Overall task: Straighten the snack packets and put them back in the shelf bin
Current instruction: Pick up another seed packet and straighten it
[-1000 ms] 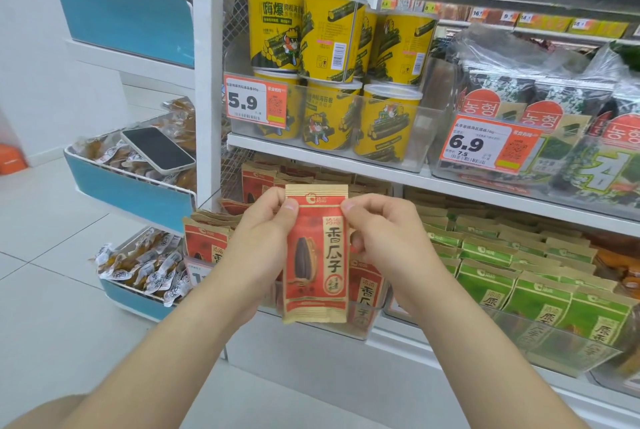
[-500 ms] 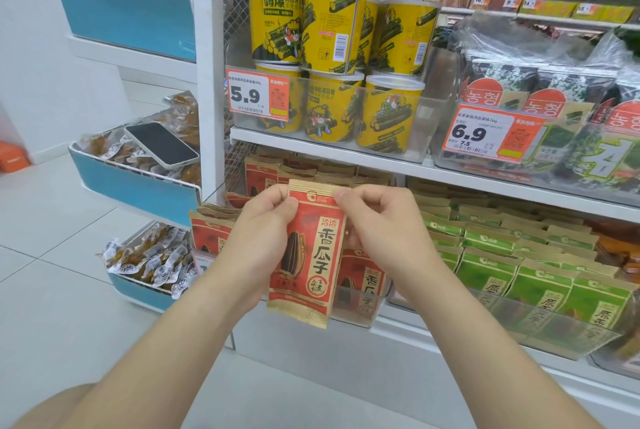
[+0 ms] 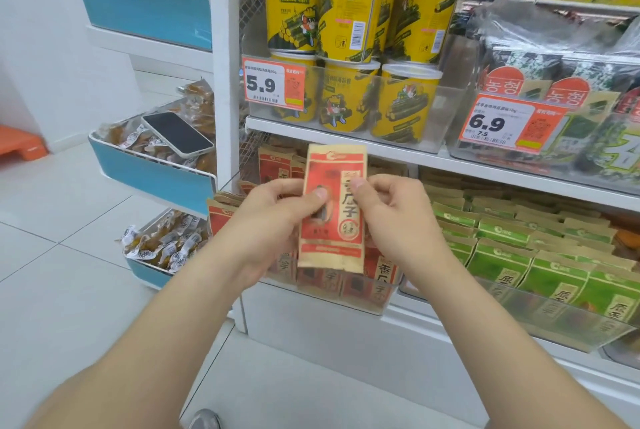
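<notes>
- Head view: a person at a shop shelf holds one red packet (image 3: 334,165) upright in mid-air, in front of and slightly above the clear bin (image 3: 346,304) on the lower shelf.
- The left hand (image 3: 273,217) pinches the packet's left edge, thumb on the printed face and fingers behind.
- The right hand (image 3: 394,220) pinches the right edge the same way. Both grips sit near mid-height.
- The bin holds more red packets. Some stand in rows, and a few at the left end lean out sideways.
- Green packets (image 3: 502,255) fill the neighbouring bin to the right, and yellow tubs (image 3: 346,12) stand on the shelf above.
- A phone (image 3: 176,133) lies on loose snacks in a side basket to the left.
- Judged risk: with only the fingertips pinching, the packet could slip and drop to the floor as it is lowered.
- Judged risk: pushed into a crowded row, it could buckle or knock the leaning packets further out.
- Judged risk: drifting right would put it among the green packets, in the wrong bin.
</notes>
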